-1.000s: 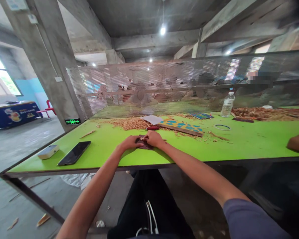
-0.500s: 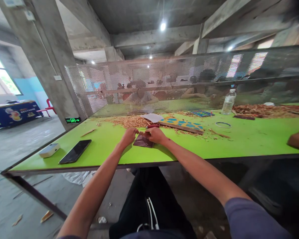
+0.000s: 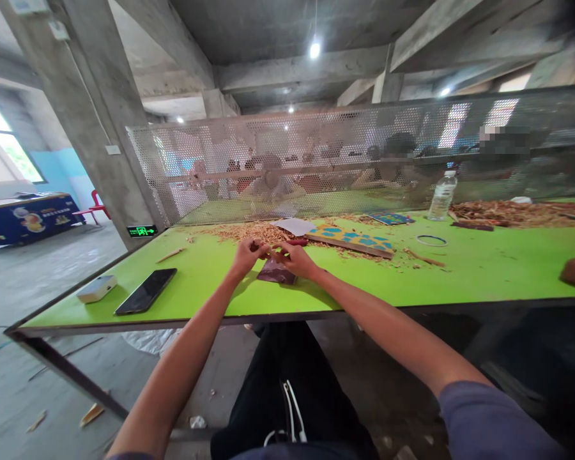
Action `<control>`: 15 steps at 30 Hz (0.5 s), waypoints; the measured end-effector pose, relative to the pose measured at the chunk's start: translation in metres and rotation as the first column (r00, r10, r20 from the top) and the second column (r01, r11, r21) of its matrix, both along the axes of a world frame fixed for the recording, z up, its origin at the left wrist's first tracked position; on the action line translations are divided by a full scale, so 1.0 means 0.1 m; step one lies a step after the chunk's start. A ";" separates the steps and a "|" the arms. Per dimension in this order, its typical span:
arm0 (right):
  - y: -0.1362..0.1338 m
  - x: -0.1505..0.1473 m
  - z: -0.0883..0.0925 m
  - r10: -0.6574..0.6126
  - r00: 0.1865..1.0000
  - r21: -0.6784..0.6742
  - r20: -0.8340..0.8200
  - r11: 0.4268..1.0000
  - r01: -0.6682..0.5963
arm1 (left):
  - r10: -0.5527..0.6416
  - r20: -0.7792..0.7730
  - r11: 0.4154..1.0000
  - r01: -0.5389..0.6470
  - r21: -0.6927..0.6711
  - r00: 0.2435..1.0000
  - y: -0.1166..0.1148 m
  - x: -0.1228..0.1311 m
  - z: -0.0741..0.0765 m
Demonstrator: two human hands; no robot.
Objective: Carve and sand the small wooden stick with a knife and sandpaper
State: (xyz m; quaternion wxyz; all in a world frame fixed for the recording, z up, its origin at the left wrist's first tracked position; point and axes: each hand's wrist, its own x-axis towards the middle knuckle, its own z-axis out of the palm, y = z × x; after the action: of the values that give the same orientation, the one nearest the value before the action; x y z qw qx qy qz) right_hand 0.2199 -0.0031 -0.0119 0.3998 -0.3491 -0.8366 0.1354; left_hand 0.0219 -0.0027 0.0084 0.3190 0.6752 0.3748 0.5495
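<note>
My left hand [image 3: 246, 258] and my right hand [image 3: 298, 260] face each other close together, a little above the green table [image 3: 191, 291]. The fingers of both are bent and pinched around something small and pale brown, too small and covered to name. Below them lies a dark maroon sheet [image 3: 276, 273], flat and shiny in places, looking like sandpaper. Just past the right fingers shows the red handle [image 3: 297, 242] of a tool, whose other end is hidden by the hand. Behind the hands, wood shavings [image 3: 249, 232] are heaped beside a white sheet of paper [image 3: 294, 226].
A yellow-and-blue patterned board [image 3: 352, 239] lies right of the hands, with a tape ring [image 3: 432, 241] and a water bottle [image 3: 443, 197] beyond. A phone [image 3: 146, 291] and a small white box [image 3: 97, 289] rest at left. A perforated metal screen [image 3: 230, 166] borders the back.
Both hands have lifted slightly off the maroon sheet, and the left fingers have turned upward. The sheet stays in place; the view has shifted slightly.
</note>
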 end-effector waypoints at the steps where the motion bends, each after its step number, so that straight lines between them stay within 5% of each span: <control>1: 0.01 0.00 0.00 0.005 1.000 -0.015 -0.008 1.000 -0.005 | 0.005 0.024 1.000 -0.005 0.002 1.000 0.00 0.00 0.01; 8: -0.07 -0.01 0.05 0.033 0.999 -0.083 0.000 0.996 -0.033 | 0.081 0.158 0.996 -0.087 0.029 0.984 0.03 -0.05 0.04; 15: -0.18 -0.01 0.11 0.024 1.000 -0.098 0.002 0.995 -0.024 | 0.055 0.130 0.997 -0.062 0.045 0.990 -0.03 -0.02 0.06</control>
State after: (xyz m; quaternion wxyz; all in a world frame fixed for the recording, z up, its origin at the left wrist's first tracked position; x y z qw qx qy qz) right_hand 0.2184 -0.0208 -0.0010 0.3795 -0.3585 -0.8336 0.1804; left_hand 0.0195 -0.0052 0.0142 0.3097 0.6348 0.3596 0.6098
